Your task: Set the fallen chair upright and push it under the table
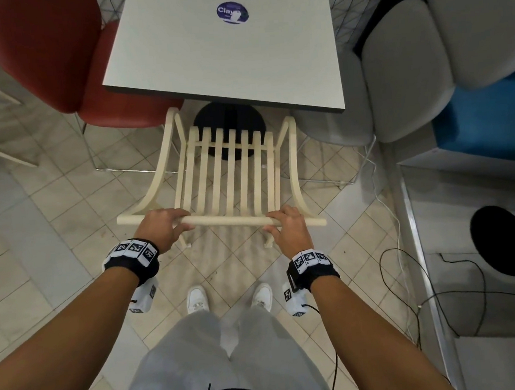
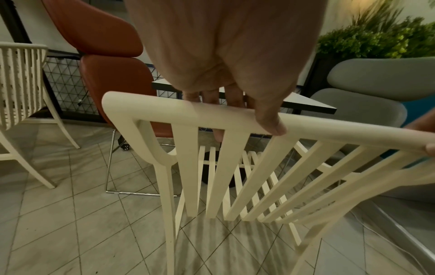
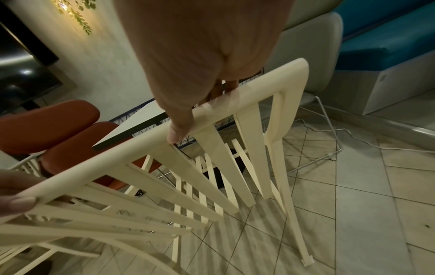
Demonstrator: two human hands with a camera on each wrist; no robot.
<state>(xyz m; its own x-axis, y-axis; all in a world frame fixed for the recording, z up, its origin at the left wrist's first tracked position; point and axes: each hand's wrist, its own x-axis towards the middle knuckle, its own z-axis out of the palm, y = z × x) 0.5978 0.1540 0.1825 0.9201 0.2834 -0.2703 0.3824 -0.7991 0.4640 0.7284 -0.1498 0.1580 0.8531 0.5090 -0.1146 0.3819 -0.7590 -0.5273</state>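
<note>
Your left hand (image 1: 161,229) and right hand (image 1: 289,227) both have their fingers (image 2: 270,122) curled around the cream chair's (image 1: 227,172) top rail, its front just under the white surface (image 1: 180,63).

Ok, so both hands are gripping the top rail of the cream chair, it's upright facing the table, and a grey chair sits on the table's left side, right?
One thing is off: the chair on the table's left side is the red chair, as the head view shows; the grey chair is on the right. The rest holds: left hand and right hand both grip the top rail of the upright cream chair.
</note>
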